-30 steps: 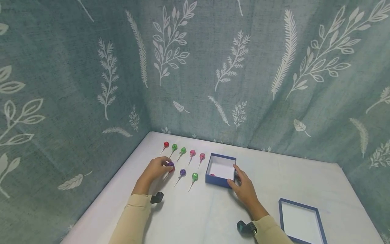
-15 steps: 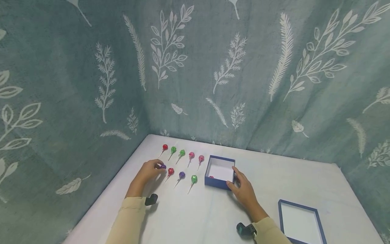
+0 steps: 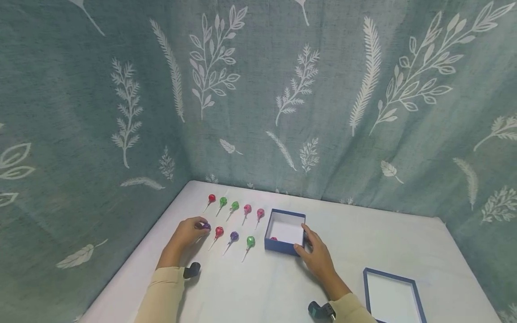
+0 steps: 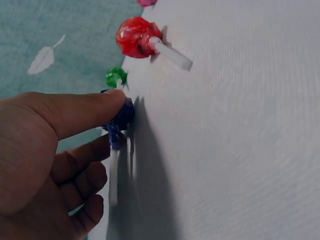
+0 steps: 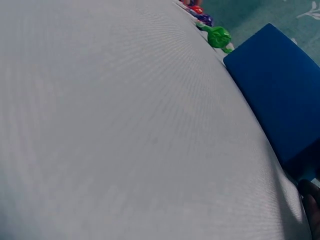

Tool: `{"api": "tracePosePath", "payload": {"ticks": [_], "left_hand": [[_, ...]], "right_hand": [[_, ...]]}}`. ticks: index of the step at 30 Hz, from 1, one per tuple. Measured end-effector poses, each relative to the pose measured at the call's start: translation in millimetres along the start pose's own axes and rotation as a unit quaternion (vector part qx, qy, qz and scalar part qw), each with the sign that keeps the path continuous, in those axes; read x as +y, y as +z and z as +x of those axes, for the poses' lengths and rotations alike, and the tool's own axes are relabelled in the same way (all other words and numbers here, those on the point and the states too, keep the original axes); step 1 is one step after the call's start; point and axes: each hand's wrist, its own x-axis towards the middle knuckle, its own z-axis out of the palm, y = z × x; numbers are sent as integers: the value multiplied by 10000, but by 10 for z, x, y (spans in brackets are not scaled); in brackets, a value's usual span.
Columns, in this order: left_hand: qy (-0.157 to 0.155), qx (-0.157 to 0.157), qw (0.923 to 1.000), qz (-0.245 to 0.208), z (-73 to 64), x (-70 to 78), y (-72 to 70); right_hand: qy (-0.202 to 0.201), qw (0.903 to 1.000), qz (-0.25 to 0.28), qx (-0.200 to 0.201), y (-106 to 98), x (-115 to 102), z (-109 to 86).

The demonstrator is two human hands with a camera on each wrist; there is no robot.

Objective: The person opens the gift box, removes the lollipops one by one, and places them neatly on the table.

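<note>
My left hand [image 3: 186, 233] pinches a purple-wrapped lollipop [image 4: 126, 116] between thumb and forefinger, at the left end of the front row. Its white stick points down, close to the tabletop. Beside it on the right lie a red lollipop [image 3: 219, 231], a purple lollipop [image 3: 234, 236] and a green lollipop [image 3: 250, 242]. My right hand [image 3: 317, 255] grips the right side of an open blue box [image 3: 278, 246], thumb at the front corner. Inside the white-lined box, a small part of something pinkish-red [image 3: 273, 238] shows over the front wall; the remainder is hidden.
Behind runs another row: a red lollipop [image 3: 212, 198], two green ones, and two pink ones, the last pink lollipop [image 3: 260, 213] nearest the box. A blue-rimmed lid [image 3: 366, 291] lies at the front right. Patterned green cloth [image 3: 258, 112] rises behind the white table [image 3: 250, 291].
My left hand has carried the purple lollipop left, away from the red one, and down toward the table at the row's end. My right hand stays on the box. The head view has shifted slightly.
</note>
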Motion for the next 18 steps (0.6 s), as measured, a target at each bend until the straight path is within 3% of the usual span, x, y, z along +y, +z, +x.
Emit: {"api": "tracePosePath", "payload": {"ticks": [11, 18], "left_hand": [[-22, -22, 9999, -120, -23, -30, -55], [-168, -104, 9998, 90, -12, 2, -91]], "right_hand": [[-97, 9999, -56, 26, -22, -34, -5], [-75, 9999, -81, -48, -34, -24, 7]]}}
